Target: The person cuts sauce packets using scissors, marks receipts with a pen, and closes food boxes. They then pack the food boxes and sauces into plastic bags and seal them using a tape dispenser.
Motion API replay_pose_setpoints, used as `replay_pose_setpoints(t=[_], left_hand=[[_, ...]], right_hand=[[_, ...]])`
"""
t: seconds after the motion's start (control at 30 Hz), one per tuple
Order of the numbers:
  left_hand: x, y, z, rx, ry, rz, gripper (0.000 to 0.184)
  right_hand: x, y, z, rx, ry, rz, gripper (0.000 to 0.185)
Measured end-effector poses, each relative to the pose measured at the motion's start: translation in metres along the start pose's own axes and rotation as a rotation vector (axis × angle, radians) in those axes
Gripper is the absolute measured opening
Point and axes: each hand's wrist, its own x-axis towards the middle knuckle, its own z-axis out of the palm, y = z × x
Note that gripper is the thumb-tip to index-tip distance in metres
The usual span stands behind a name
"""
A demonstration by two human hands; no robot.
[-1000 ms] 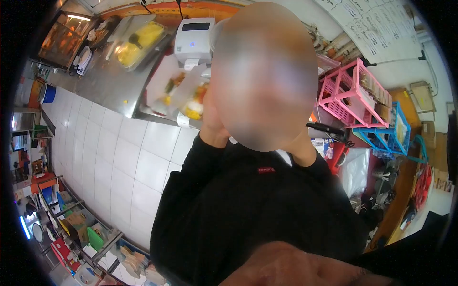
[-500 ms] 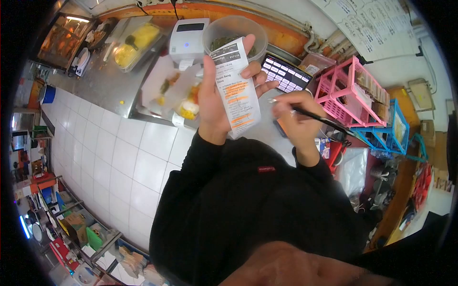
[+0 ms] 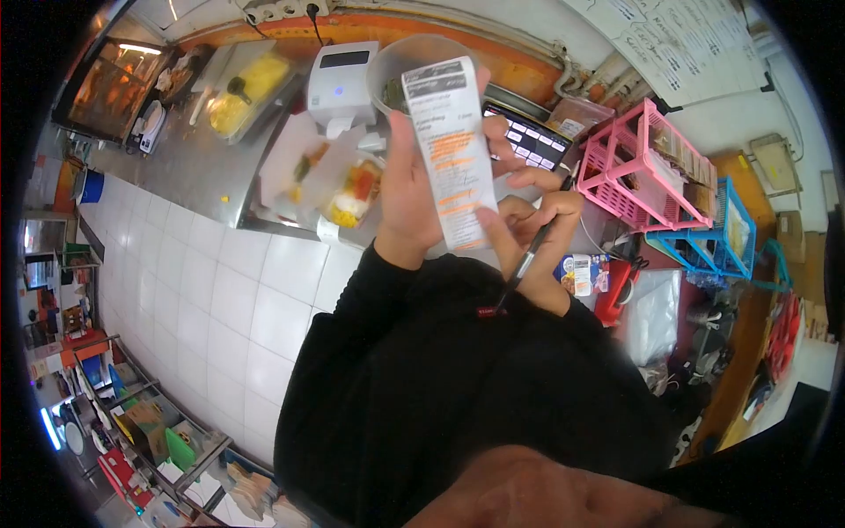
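Note:
A long printed receipt [image 3: 451, 154] with orange highlighter marks lies across my left hand [image 3: 407, 202], its thumb on one side and fingers showing past the other edge. My right hand [image 3: 541, 242] has a black pen [image 3: 522, 267] between its fingers, slanting down toward my chest. The right thumb touches the lower right edge of the receipt. Just beyond the hands are a clear round tub [image 3: 387, 66], partly covered by the receipt, and a tablet [image 3: 537, 145] with a lit grid of buttons.
A white label printer [image 3: 343, 79] stands at the back. Left of my hands, paper-wrapped food [image 3: 356, 194] lies on the steel counter [image 3: 189, 167], with a tray of yellow food [image 3: 251, 92] farther left. Pink [image 3: 607, 167] and blue [image 3: 726, 233] baskets stand on the right.
My right hand has moved left and down to the receipt's lower edge, and the pen has swung to point toward my chest. The receipt has tilted and shifted slightly right.

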Motion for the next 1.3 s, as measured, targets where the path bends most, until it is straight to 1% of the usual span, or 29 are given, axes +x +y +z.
replay_pose_setpoints(t=[0.03, 0.13, 0.17, 0.27, 0.3, 0.4, 0.43, 0.53, 0.57, 0.67, 0.77, 0.87, 0.97, 1.07, 1.17, 1.27, 1.3], left_hand=[[-0.002, -0.003, 0.004, 0.043, 0.019, -0.008, 0.078], [-0.008, -0.021, 0.006, 0.103, 0.050, 0.000, 0.069], [-0.008, -0.024, 0.002, -0.011, -0.004, 0.029, 0.064], [-0.011, -0.019, -0.005, -0.053, 0.004, 0.017, 0.065], [-0.011, -0.016, -0.006, -0.035, 0.005, 0.024, 0.067], [-0.011, -0.008, -0.007, -0.016, 0.000, 0.028, 0.071], [-0.013, -0.007, -0.008, -0.035, -0.009, 0.017, 0.072], [-0.015, -0.007, -0.005, -0.052, 0.001, 0.000, 0.072], [-0.016, -0.007, -0.004, -0.051, 0.010, -0.003, 0.073], [-0.016, -0.006, -0.008, -0.016, -0.032, -0.011, 0.072], [-0.016, -0.008, -0.009, -0.004, -0.047, 0.023, 0.071], [-0.018, -0.004, -0.004, -0.007, 0.010, 0.060, 0.070], [-0.020, -0.004, -0.009, -0.016, 0.046, 0.035, 0.069], [-0.020, -0.002, -0.015, -0.107, -0.052, 0.029, 0.071], [-0.017, -0.003, -0.014, -0.080, -0.005, 0.033, 0.071], [-0.017, -0.002, -0.016, -0.130, -0.032, 0.007, 0.072], [-0.016, -0.002, -0.016, -0.118, -0.020, 0.004, 0.072]], right_hand=[[0.003, 0.000, 0.002, -0.030, 0.039, -0.040, 0.051], [0.007, 0.000, 0.005, -0.061, 0.138, -0.025, 0.050], [0.006, 0.006, 0.005, -0.041, 0.109, -0.083, 0.044], [0.002, 0.011, -0.003, -0.263, 0.001, -0.121, 0.028], [0.008, 0.008, 0.000, -0.143, 0.025, -0.163, 0.020], [0.011, -0.009, -0.020, -0.099, -0.022, -0.030, 0.036], [0.011, -0.011, -0.026, -0.186, -0.063, -0.079, 0.044], [0.015, -0.031, -0.028, -0.028, -0.220, 0.050, 0.042], [0.018, -0.032, -0.020, 0.036, -0.164, 0.045, 0.039], [0.024, -0.039, -0.011, -0.145, -0.234, 0.192, 0.027], [0.027, -0.031, -0.003, -0.320, -0.288, 0.143, 0.024], [0.027, -0.027, 0.001, -0.431, -0.325, 0.060, 0.022], [0.025, -0.026, 0.000, -0.409, -0.334, 0.164, 0.021], [0.023, -0.023, -0.002, -0.401, -0.272, 0.120, 0.020], [0.018, -0.020, -0.004, -0.379, -0.295, 0.125, 0.020], [0.016, -0.024, -0.008, -0.376, -0.341, 0.156, 0.021], [0.016, -0.027, -0.009, -0.386, -0.312, 0.186, 0.021]])
